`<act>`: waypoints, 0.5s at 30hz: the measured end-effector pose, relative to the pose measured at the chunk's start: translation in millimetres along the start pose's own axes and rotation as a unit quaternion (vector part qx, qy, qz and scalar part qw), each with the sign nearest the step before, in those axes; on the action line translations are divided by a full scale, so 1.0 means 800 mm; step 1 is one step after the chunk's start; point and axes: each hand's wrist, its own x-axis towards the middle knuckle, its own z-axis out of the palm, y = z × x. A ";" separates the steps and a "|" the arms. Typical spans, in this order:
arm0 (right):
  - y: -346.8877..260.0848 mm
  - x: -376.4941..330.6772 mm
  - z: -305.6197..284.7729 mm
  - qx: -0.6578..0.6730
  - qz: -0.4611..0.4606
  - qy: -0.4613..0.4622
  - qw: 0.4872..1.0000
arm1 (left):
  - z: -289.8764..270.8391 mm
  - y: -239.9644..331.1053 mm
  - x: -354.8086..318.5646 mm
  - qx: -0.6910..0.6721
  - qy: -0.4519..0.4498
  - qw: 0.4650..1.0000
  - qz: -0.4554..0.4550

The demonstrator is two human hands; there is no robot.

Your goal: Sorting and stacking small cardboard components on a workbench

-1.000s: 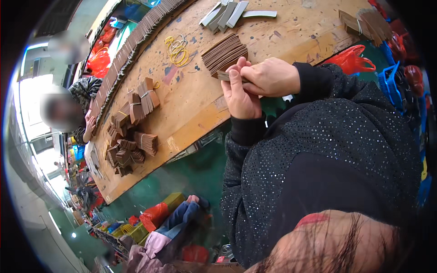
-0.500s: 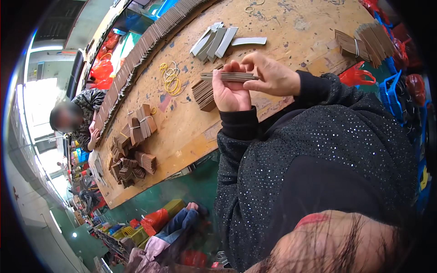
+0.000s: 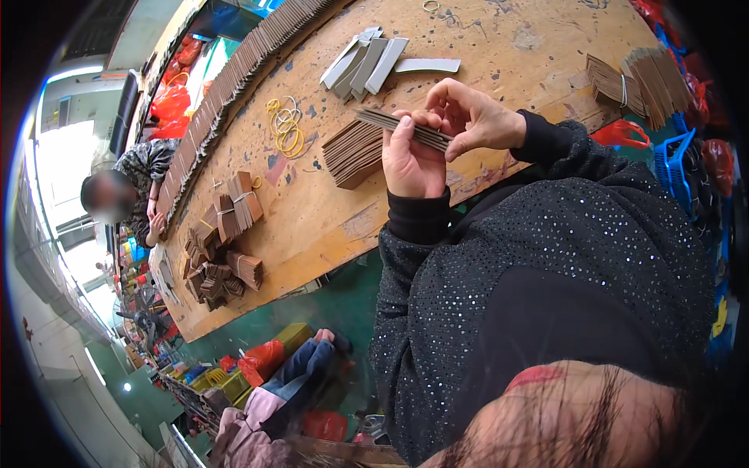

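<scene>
A small stack of thin brown strips (image 3: 390, 121) lies between my two hands, above the table's near edge. My left hand (image 3: 413, 160) is closed round it, the thumb on its near side. At the stack's right end, my right hand (image 3: 476, 117) pinches it between thumb and fingers. Just left of my left hand, a larger loose pile of brown strips (image 3: 353, 154) rests on the table. Beyond my hands lie several grey-white strips (image 3: 378, 66), and yellow rubber bands (image 3: 287, 131) are to the left.
Banded brown bundles (image 3: 222, 249) are heaped on the wooden table (image 3: 320, 226) at the left; more strips (image 3: 636, 86) lie far right. A long row of brown strips (image 3: 234, 93) lines the far edge, where another person (image 3: 144, 179) works. A blue basket (image 3: 675, 160) stands right.
The small stack in my hands has tilted, its left end now higher and its right end lower. More of the pile on the table shows. The view has shifted slightly.
</scene>
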 end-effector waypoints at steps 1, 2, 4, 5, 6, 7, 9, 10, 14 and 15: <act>-0.010 -0.001 0.000 -0.057 -0.001 -0.021 0.998 | -0.002 -0.001 -0.003 0.000 0.000 1.000 0.001; -0.022 -0.001 -0.001 -0.113 -0.004 -0.041 0.993 | -0.003 0.000 -0.005 -0.025 -0.006 1.000 -0.015; -0.044 0.009 -0.005 -0.214 -0.105 -0.068 0.969 | -0.007 0.001 -0.011 -0.028 -0.022 0.999 -0.042; -0.055 0.013 -0.005 -0.314 -0.201 -0.090 0.924 | -0.007 -0.001 -0.013 -0.029 -0.023 0.998 -0.045; -0.067 0.018 -0.001 -0.316 -0.200 -0.086 0.923 | -0.006 -0.002 -0.015 0.012 -0.044 0.996 -0.070; -0.077 0.024 0.005 -0.376 -0.192 -0.128 0.897 | -0.005 -0.003 -0.018 0.053 -0.066 0.992 -0.094; -0.083 0.031 0.009 -0.433 -0.183 -0.172 0.866 | 0.013 -0.003 -0.025 0.066 -0.080 0.991 -0.087; -0.083 0.033 0.009 -0.427 -0.151 -0.207 0.867 | 0.018 0.000 -0.029 0.062 -0.064 0.992 -0.094; -0.081 0.024 0.016 -0.364 -0.093 -0.243 0.894 | -0.007 -0.004 -0.028 0.039 -0.089 0.988 -0.118; -0.080 0.020 0.017 -0.347 -0.094 -0.223 0.906 | -0.007 -0.007 -0.028 0.039 -0.106 0.987 -0.115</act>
